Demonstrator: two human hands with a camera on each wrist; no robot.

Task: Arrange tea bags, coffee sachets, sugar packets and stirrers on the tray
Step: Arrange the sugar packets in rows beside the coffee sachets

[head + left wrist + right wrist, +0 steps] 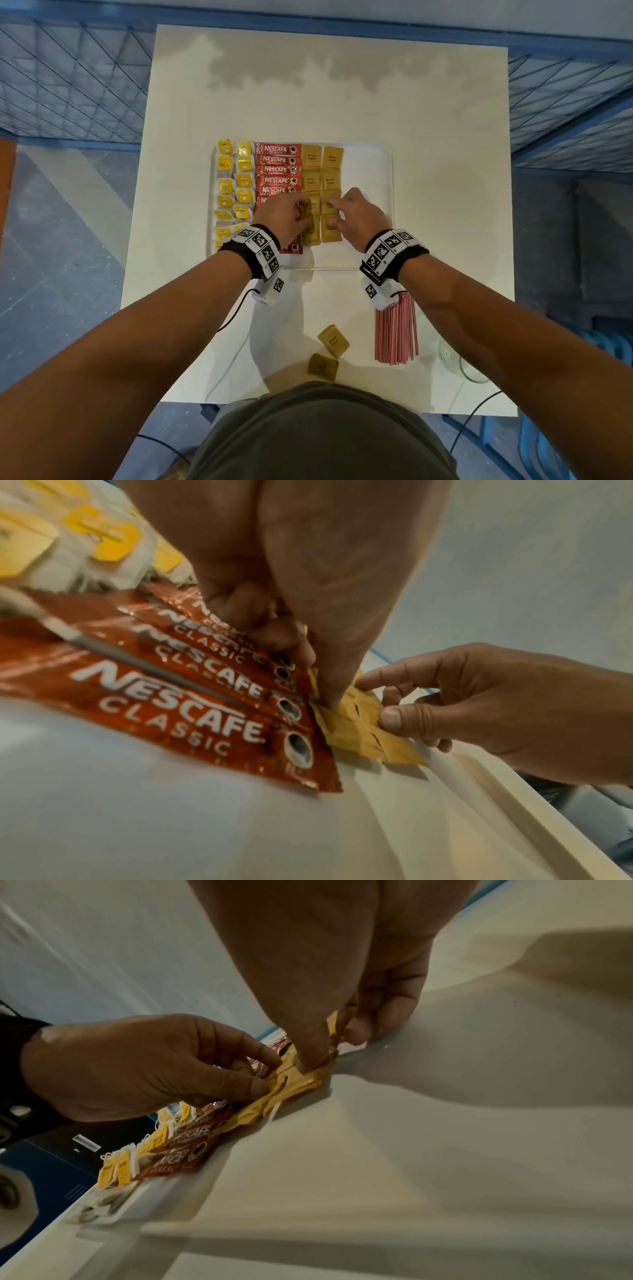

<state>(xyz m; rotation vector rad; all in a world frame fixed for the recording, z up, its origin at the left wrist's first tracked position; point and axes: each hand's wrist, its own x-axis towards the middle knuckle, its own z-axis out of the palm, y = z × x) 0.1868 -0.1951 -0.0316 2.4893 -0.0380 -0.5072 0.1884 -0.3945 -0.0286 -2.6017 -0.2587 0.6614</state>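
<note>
A white tray (383, 205) holds two columns of yellow-tagged tea bags (234, 185), a column of red coffee sachets (279, 169) and two columns of brown sugar packets (322, 171). My left hand (303, 214) (318, 680) pinches a near packet of the left sugar column, thumb on top and fingers curled at the edge next to the sachets (192, 710). My right hand (332, 212) (332, 1050) pinches a packet (294, 1085) of the right column, thumb pressing its top and fingers at its far edge. The hands hide the third row.
Two loose sugar packets (333, 341) (322, 366) lie on the white table near me. A bundle of red-and-white stirrers (396, 332) lies to the right of them, and a clear glass (459, 363) stands at the front right corner. The tray's right third is bare.
</note>
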